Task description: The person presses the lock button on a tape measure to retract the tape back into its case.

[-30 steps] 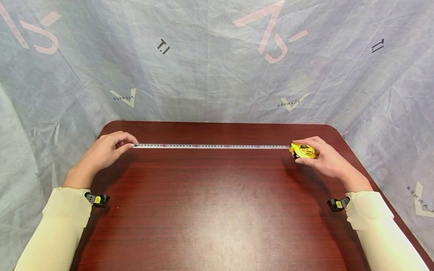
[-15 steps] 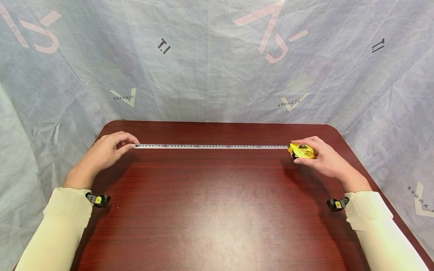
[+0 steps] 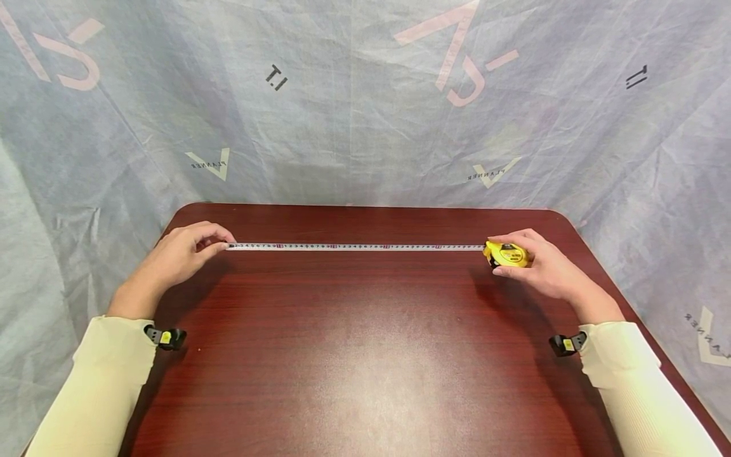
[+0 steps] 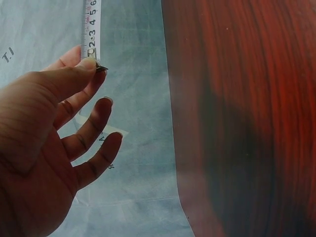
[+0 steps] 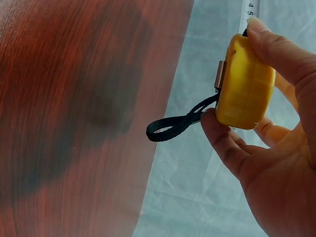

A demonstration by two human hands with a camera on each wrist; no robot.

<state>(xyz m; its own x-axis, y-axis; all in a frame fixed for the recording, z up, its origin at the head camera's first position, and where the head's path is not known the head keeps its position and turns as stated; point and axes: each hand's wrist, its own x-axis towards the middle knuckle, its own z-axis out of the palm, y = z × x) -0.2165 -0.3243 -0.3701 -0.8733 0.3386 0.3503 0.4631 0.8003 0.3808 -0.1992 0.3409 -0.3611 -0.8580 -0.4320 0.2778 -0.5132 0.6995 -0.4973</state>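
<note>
Head view: yellow tape measure (image 3: 510, 255), blade (image 3: 360, 247) drawn out over the worktop (image 3: 365, 317)

The left hand (image 3: 183, 251) pinches the free end of the blade between thumb and finger, its other fingers loosely bent. The right hand (image 3: 548, 266) grips the tape measure's body at the opposite end. The hands are well apart, and the blade runs nearly straight between them, towards the far side of the worktop.

The step in hand looks to be holding a length of blade taut. The next move, whether paying out more or letting it run back, would probably call for a steady pinch and a controlled grip, so that the springy strip neither buckles nor whips.

The left thumb covers the start of the scale; only a dark edge of the end hook (image 4: 101, 68) shows beyond it. In the head view the small figures are hard to read near the tape measure. The right wrist view cuts the blade off at the top and shows a dark looped strap (image 5: 168, 129) that cannot be made out from above. Whether a lock is engaged cannot be told.
</note>
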